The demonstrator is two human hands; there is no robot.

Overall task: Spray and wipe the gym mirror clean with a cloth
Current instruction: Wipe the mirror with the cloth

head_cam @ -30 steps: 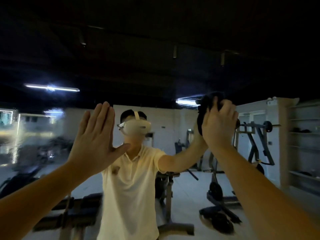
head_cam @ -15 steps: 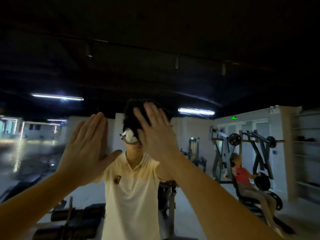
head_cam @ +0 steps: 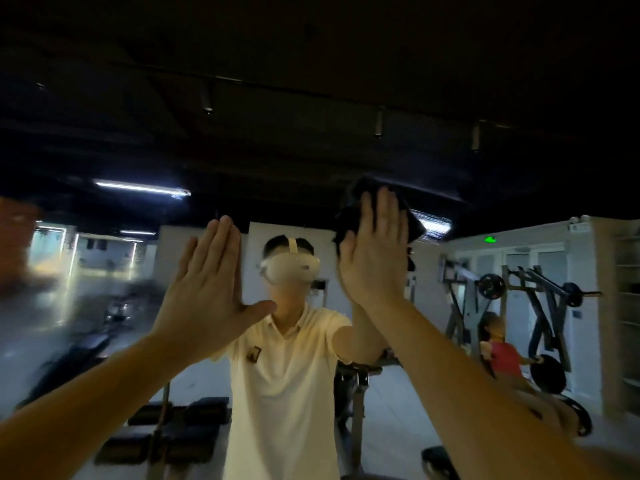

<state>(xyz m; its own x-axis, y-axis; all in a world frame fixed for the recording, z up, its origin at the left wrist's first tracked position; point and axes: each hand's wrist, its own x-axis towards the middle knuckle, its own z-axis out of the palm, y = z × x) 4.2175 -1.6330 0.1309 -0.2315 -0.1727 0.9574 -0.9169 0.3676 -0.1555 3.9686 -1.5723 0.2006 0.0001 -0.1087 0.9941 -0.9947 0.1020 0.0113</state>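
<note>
The mirror (head_cam: 86, 306) stands straight ahead, and the dark cloth (head_cam: 349, 216) sits bunched high on the glass, pinned under my right grip (head_cam: 375, 258), fingers straight and flat. My left grip (head_cam: 204, 296), spread flat and empty, looks pressed to the glass lower left. Hazy glass lies further left, so that grip stands in the cloth's way.

Bare forearms (head_cam: 86, 393) lead to the left hand (head_cam: 204, 292) and right hand (head_cam: 375, 258). Mirrored between them are a cream short-sleeved polo (head_cam: 284, 386) with a dark chest badge (head_cam: 254, 353), and a white headset (head_cam: 291, 270).
</note>
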